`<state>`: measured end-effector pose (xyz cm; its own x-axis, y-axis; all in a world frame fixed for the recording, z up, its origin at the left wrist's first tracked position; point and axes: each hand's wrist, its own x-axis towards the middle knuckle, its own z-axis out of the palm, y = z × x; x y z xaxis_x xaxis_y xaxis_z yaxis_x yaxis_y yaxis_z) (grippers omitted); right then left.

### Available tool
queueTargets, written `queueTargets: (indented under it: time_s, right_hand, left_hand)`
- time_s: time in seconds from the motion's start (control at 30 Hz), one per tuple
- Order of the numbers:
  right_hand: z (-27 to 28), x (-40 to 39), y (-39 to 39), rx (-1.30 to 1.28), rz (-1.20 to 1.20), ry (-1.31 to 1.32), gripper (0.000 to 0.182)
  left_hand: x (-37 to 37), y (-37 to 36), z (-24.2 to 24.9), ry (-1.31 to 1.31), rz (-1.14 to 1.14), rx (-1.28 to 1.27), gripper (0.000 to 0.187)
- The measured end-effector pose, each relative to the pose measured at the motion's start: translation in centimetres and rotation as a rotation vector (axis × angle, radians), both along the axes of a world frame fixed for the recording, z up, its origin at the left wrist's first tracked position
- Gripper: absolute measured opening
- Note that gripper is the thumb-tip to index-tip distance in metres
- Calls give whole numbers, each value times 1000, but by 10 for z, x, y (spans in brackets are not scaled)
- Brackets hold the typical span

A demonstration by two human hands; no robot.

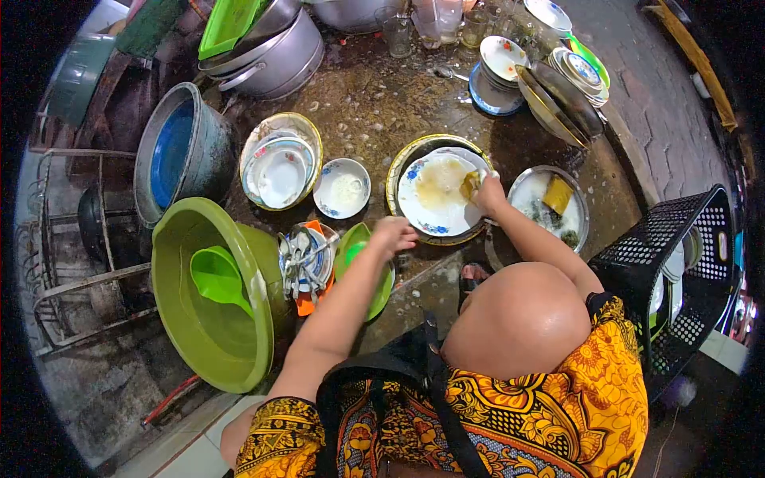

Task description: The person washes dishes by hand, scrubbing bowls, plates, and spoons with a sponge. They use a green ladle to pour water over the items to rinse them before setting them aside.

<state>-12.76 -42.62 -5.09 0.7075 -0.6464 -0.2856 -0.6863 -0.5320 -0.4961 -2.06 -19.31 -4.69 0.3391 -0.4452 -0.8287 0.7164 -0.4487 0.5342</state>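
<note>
A white plate with blue flowers (430, 209) lies on a yellow-rimmed dish (392, 179), with brownish liquid pooled on it. My right hand (488, 193) is closed on a yellowish sponge (470, 185) at the plate's right side. Left of the plate, my left hand (394, 236) hovers near the rim, its fingers bent and apart, holding nothing visible. A white bowl (342, 188) with a little suds sits up and left of it. To the right, a metal basin (584, 209) holds suds, a yellow piece (557, 194) and a dark scrubber (569, 238).
A green tub (215, 338) with a green dipper (220, 279) and a grey bucket (149, 195) stand left. Spoons (303, 256) rest near a green dish (381, 299). A black basket (665, 239) is right. Pots (275, 64), glasses (396, 36) and stacked bowls (504, 57) are farther back.
</note>
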Motion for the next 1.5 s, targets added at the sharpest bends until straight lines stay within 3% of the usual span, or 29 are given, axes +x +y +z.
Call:
queueTargets:
  time_s: [0.13,0.2,0.27,0.33,0.37,0.4,0.43,0.47,0.5,0.6,0.67,0.73,0.83,0.87,0.93,1.0,1.07,1.1,1.13,1.2,1.23,1.3,1.4,1.43,1.47,1.5]
  right_hand:
    - [-12,-21,8,210,-181,-8,56]
    - [-26,-33,13,307,-178,46,66]
    - [-66,-47,16,406,-185,58,61]
    - [-88,-56,24,691,-271,-68,51]
    - [-91,-56,25,723,-173,-63,43]
    - [-89,-64,3,723,-176,-65,43]
    - [-36,-52,12,563,-40,92,39]
    - [26,-42,15,398,96,246,36]
    - [18,-37,8,161,197,223,38]
    - [69,-16,15,101,211,27,53]
    - [51,-4,37,381,525,-80,48]
    - [45,5,71,368,767,-86,51]
    - [22,15,74,312,743,-152,55]
    - [19,19,67,61,784,-188,57]
    - [38,25,50,87,522,104,56]
    - [44,25,54,99,429,19,55]
    - [22,28,74,80,361,20,55]
    - [51,20,90,140,322,-177,49]
    - [48,20,103,236,321,-199,42]
    - [41,10,120,382,293,-447,38]
    - [42,4,119,385,297,-449,38]
    - [44,-15,101,283,591,-436,39]
    - [13,-6,66,55,448,-266,37]
    - [19,5,68,46,304,-171,36]
    - [9,12,63,67,461,-50,43]
    - [47,22,71,241,281,-69,41]
  left_hand:
    - [-33,-24,-33,28,211,-82,23]
    - [-38,-27,-60,-179,367,-22,29]
    - [-41,-28,-59,-142,434,-94,37]
    - [-47,-33,-59,-213,629,-277,45]
    - [-46,-32,-59,-212,625,-276,45]
    - [-43,-31,-58,-184,627,-312,47]
    - [-40,-28,-55,-155,629,-344,49]
    - [-37,-26,-51,-154,629,-343,49]
    - [-32,-25,-46,-161,573,-327,47]
    - [-20,-19,-34,-150,455,-287,39]
    - [-16,-22,-2,36,388,-201,34]
    - [-15,-23,15,31,352,-222,33]
    - [-21,-17,24,-9,326,-242,34]
    - [-23,-17,32,-49,328,-247,35]
    - [-29,-21,67,-54,338,-234,38]
    - [-36,-28,109,-179,120,91,40]
    - [-30,-25,70,-250,88,-2,40]
    - [-23,-24,43,-253,100,-60,41]
    - [-18,-23,30,-256,115,-117,42]
    - [-11,-19,37,-316,159,-116,44]
    - [-7,-15,42,-377,195,-113,46]
    - [-2,-9,65,-438,290,-117,48]
    - [1,-6,87,-728,108,2,50]
    - [-4,-8,88,-724,62,-17,51]
    - [-14,-15,108,-607,25,-4,52]
    - [-17,-21,109,-560,-19,-26,43]
